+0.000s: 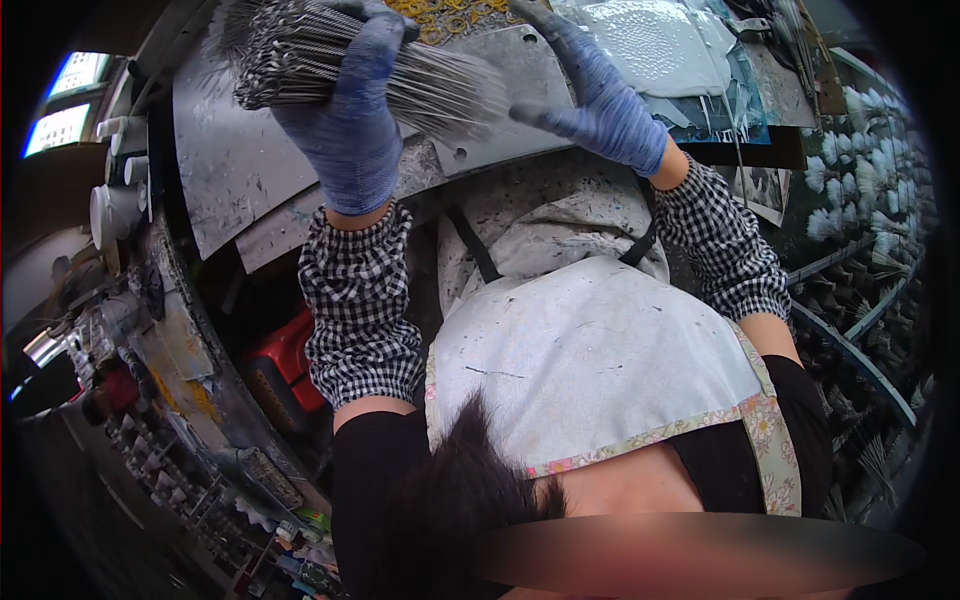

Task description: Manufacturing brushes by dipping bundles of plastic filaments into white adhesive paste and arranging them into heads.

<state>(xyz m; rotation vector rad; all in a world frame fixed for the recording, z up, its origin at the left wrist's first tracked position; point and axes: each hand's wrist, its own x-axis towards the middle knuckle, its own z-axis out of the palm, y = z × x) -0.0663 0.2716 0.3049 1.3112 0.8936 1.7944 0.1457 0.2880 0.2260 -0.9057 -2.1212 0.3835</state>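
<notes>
A thick bundle of thin wire brushes (290, 62) lies across the grip of my left hand (355, 125), above the metal-topped bench. Looped wire ends crowd together at the left, and the right end fans out, blurred and fuzzy. My left hand's blue-gloved fingers and thumb close around the wires. To the right, my right hand (605, 110), in a matching glove with darkened fingertips, is open, its thumb well apart from its fingers. Nothing is in it. The bundle's fuzzy end points toward its thumb without clear contact.
Beyond my right hand is a slab of wet white coating (655, 45) on blue sheeting (700, 115). Grey metal plates (235, 160) cover the bench. Yellow loops (450, 18) lie at the back. Racks of white-tipped brush bunches (870, 160) stand at right; a red object (290, 355) sits below left.
</notes>
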